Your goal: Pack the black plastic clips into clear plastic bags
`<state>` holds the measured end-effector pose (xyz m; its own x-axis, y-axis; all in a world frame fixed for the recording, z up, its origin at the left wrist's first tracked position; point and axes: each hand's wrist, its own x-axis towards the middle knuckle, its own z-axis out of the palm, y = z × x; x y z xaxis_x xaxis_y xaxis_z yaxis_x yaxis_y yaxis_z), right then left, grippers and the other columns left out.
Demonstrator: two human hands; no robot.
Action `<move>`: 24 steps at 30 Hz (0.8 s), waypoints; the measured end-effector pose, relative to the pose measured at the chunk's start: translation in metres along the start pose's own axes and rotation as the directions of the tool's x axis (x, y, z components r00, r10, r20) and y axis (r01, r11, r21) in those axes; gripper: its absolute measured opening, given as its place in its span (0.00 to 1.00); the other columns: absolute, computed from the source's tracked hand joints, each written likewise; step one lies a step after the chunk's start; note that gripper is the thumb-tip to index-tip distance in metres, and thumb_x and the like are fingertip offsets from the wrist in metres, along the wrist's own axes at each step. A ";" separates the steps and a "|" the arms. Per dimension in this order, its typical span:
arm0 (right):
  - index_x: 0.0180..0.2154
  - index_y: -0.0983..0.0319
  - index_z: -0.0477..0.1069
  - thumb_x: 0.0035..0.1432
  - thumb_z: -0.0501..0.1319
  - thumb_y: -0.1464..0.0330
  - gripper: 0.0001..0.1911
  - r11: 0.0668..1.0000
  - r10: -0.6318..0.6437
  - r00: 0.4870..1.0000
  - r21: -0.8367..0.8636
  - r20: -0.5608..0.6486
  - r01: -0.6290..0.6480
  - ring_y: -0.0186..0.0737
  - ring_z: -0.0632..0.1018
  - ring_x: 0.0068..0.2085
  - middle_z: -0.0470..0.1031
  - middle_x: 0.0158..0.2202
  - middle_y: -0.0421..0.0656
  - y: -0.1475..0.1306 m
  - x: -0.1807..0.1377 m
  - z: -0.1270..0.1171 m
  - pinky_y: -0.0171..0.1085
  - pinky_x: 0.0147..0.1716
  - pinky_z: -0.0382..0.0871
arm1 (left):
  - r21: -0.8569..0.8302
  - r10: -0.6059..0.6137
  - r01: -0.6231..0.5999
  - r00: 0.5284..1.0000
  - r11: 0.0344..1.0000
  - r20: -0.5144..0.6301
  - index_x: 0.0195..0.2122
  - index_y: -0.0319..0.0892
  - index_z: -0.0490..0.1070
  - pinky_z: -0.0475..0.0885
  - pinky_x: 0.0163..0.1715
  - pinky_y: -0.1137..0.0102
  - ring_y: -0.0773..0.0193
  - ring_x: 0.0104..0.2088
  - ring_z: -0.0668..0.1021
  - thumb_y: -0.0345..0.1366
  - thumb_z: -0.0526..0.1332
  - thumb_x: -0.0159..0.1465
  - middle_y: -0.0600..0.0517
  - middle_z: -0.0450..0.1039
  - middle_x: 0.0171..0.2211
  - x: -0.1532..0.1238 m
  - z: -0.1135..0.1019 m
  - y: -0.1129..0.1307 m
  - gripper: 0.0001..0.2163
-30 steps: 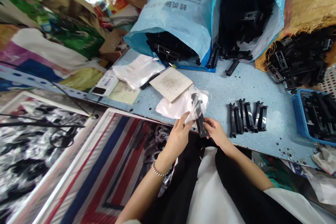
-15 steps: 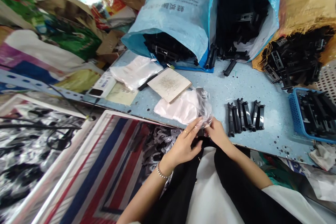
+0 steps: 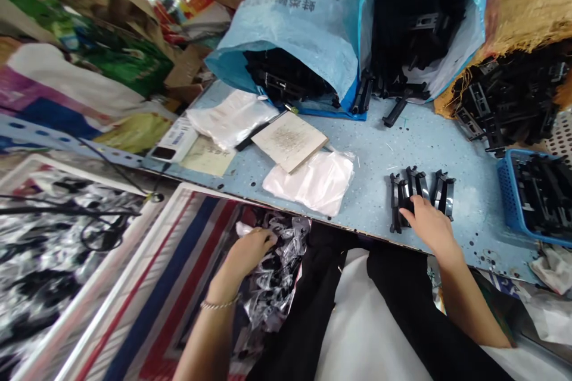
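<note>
My left hand (image 3: 252, 250) hangs over the striped crate at the table's front edge, its fingers closed on a clear plastic bag (image 3: 243, 228); what the bag contains is hidden. Below it lie several bagged black parts (image 3: 279, 268). On the blue table my right hand (image 3: 431, 226) reaches onto a row of black plastic parts (image 3: 395, 202), thumb and fingers closed about the middle ones. A stack of clear plastic bags (image 3: 313, 184) lies between the hands, partly under a square board (image 3: 290, 141).
Two blue sacks (image 3: 308, 18) and a yellow sack (image 3: 527, 6) spill black parts at the back. A blue basket (image 3: 509, 202) of parts stands right. The striped crate (image 3: 179, 286) is at lower left, beside another crate of bagged parts (image 3: 53, 250).
My left hand has moved left and down from the bag stack to over the crate, with the bag. My right hand has moved right onto the row of black parts.
</note>
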<state>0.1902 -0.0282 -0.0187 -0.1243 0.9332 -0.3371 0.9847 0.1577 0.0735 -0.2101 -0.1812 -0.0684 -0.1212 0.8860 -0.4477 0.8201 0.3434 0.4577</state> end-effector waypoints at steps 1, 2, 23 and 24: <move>0.54 0.66 0.65 0.68 0.55 0.57 0.22 0.999 -0.028 1.000 -0.038 0.008 0.028 0.55 0.82 0.40 0.76 0.47 0.57 0.001 -0.002 0.004 0.41 0.32 0.70 | 0.019 -0.026 0.026 0.999 0.999 -0.026 0.29 0.44 0.76 0.74 0.37 0.67 0.55 0.35 0.81 0.40 0.60 0.61 0.47 0.80 0.32 0.007 0.010 0.003 0.09; 0.54 0.66 0.65 0.68 0.55 0.56 0.22 0.997 -0.055 0.998 -0.061 0.012 0.055 0.54 0.82 0.39 0.76 0.46 0.57 0.000 -0.004 0.007 0.41 0.32 0.70 | 0.013 -0.017 0.017 0.998 1.000 -0.059 0.31 0.44 0.76 0.74 0.38 0.67 0.56 0.35 0.81 0.39 0.59 0.62 0.47 0.80 0.33 0.013 0.018 0.012 0.08; 0.33 0.58 0.75 0.47 0.72 0.55 0.17 -0.375 -0.408 0.910 0.896 0.070 -0.238 0.47 0.82 0.38 0.81 0.34 0.43 -0.072 0.032 0.019 0.47 0.43 0.75 | -0.922 -0.005 0.020 1.000 0.387 0.020 0.26 0.40 0.69 0.69 0.25 0.73 0.68 0.22 0.74 0.42 0.73 0.45 0.54 0.73 0.21 0.110 0.017 0.112 0.16; 0.31 0.58 0.74 0.46 0.73 0.55 0.16 -0.427 -0.432 0.901 0.867 0.053 -0.256 0.47 0.82 0.40 0.81 0.35 0.43 -0.083 0.034 0.016 0.48 0.44 0.75 | -0.915 -0.021 0.013 1.000 0.402 0.005 0.25 0.40 0.68 0.65 0.21 0.74 0.70 0.20 0.72 0.40 0.73 0.45 0.55 0.72 0.19 0.110 0.020 0.114 0.16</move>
<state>0.1057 -0.0146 -0.0511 -0.5305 0.7553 -0.3849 -0.2830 -0.5858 -0.7594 -0.1188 -0.0508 -0.0803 -0.1357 0.8772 -0.4606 -0.1836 0.4346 0.8817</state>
